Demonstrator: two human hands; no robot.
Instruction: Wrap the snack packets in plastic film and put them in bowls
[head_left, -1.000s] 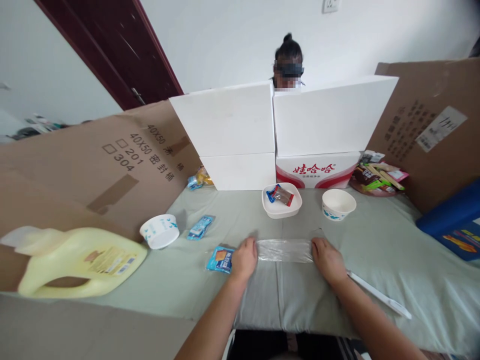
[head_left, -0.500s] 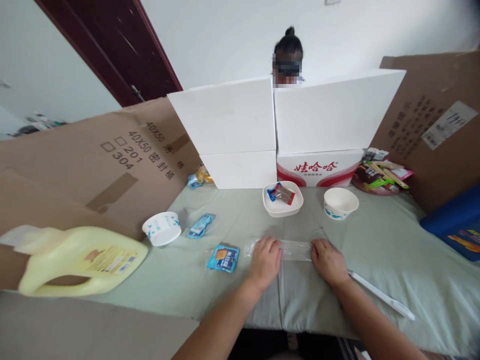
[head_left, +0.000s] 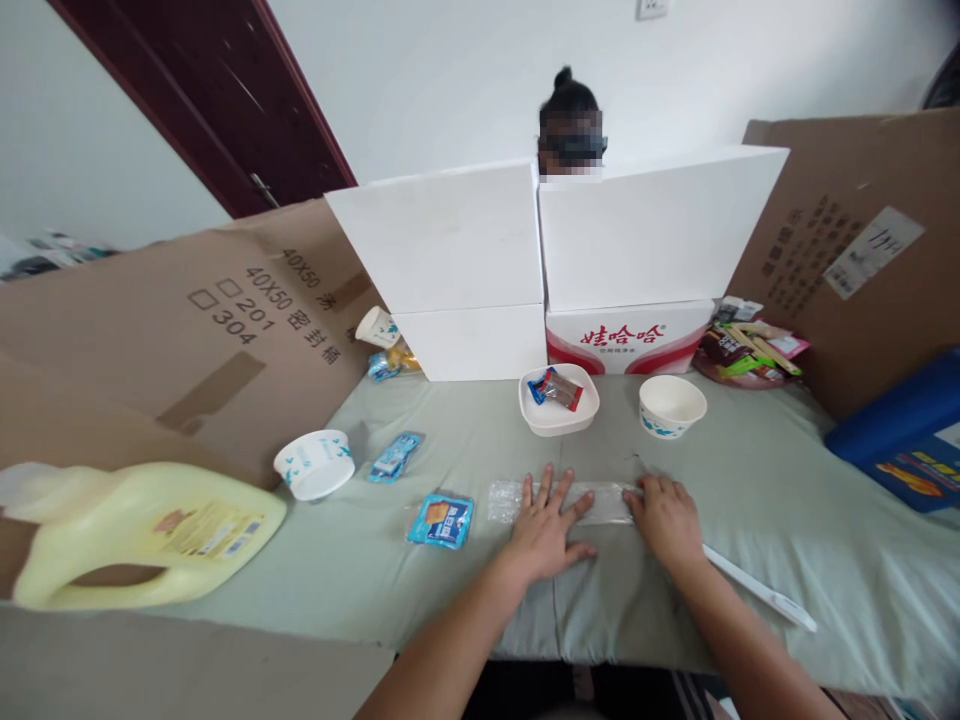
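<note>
A strip of clear, crinkled plastic wrap (head_left: 600,503) lies flat on the cloth in front of me. My left hand (head_left: 546,528) presses down on its left half, fingers spread wide. At the right end of the strip, my right hand (head_left: 666,520) is closed, thumb and fingertips pinching the edge of the plastic. A long white plastic handle (head_left: 761,590) pokes out from beside my right wrist; its far end is hidden. Left of my left hand sits a blue snack packet (head_left: 441,521).
Beyond are a white dish (head_left: 559,418) holding wrapped candies, a paper bowl (head_left: 673,408) and a tipped paper bowl (head_left: 315,466). A yellow jug (head_left: 157,535) lies left; a blue container (head_left: 900,440) is right. White boxes (head_left: 450,250) screen off a person behind.
My left hand has spread its fingers flat on the plastic, where before they were bunched together. My right hand stays at the strip's right end. The view has shifted slightly.
</note>
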